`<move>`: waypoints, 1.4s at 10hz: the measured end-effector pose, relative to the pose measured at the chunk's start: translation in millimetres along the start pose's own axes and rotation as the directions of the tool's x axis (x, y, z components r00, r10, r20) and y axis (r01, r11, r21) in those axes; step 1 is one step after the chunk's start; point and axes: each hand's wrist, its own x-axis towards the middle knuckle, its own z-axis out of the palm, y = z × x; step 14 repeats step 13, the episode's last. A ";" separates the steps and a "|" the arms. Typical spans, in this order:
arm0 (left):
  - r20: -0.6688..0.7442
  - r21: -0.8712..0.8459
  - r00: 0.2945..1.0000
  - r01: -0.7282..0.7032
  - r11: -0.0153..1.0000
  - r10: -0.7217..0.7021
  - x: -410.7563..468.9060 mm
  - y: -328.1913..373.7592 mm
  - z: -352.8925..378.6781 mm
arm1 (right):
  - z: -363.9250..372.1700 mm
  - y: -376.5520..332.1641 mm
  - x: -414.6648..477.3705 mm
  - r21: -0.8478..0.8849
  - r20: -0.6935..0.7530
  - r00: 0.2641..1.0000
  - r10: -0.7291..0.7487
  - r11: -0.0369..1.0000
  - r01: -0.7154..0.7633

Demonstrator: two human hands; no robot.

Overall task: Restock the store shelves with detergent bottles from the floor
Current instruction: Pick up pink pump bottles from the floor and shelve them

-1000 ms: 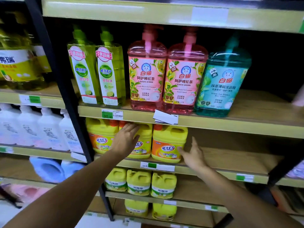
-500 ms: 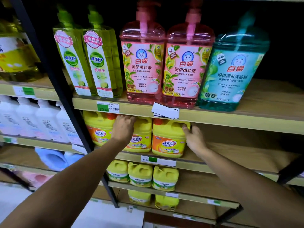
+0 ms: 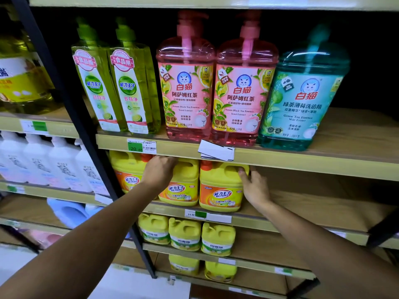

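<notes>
Three yellow detergent jugs with orange labels stand in a row on the second shelf [image 3: 302,203]. My left hand [image 3: 158,172] reaches over the top of the middle jug [image 3: 183,186], fingers curled round its upper part under the shelf edge above. My right hand [image 3: 254,187] lies against the right side of the right jug [image 3: 220,190], its fingers fairly straight and touching near the handle. The left jug [image 3: 126,169] stands beside my left hand, partly hidden by it.
Above stand two green bottles [image 3: 116,91], two pink pump bottles [image 3: 216,100] and a teal one [image 3: 302,104]. Smaller yellow jugs [image 3: 185,234] fill the shelves below. A black upright post [image 3: 86,130] separates white bottles [image 3: 49,162] at left. Bare shelf board lies right of my right hand.
My right hand has moved from the shelf board up against the right jug's side. My left hand has settled onto the middle jug's top. The view has drawn closer.
</notes>
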 end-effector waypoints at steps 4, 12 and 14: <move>-0.068 -0.101 0.996 0.042 0.994 -0.049 -60.2 27.0 40.3 | 20.1 16.1 -41.3 0.120 0.048 0.993 0.109 0.986 -0.114; 0.188 -0.366 0.982 0.089 0.926 -0.020 -95.8 -27.0 14.7 | 49.7 -13.6 -72.2 0.277 -0.008 0.966 0.257 0.929 -0.245; 0.197 -0.474 0.980 0.095 0.875 0.001 -107.9 -52.8 3.3 | 37.9 -4.7 -82.4 0.229 0.091 0.969 0.230 0.942 -0.245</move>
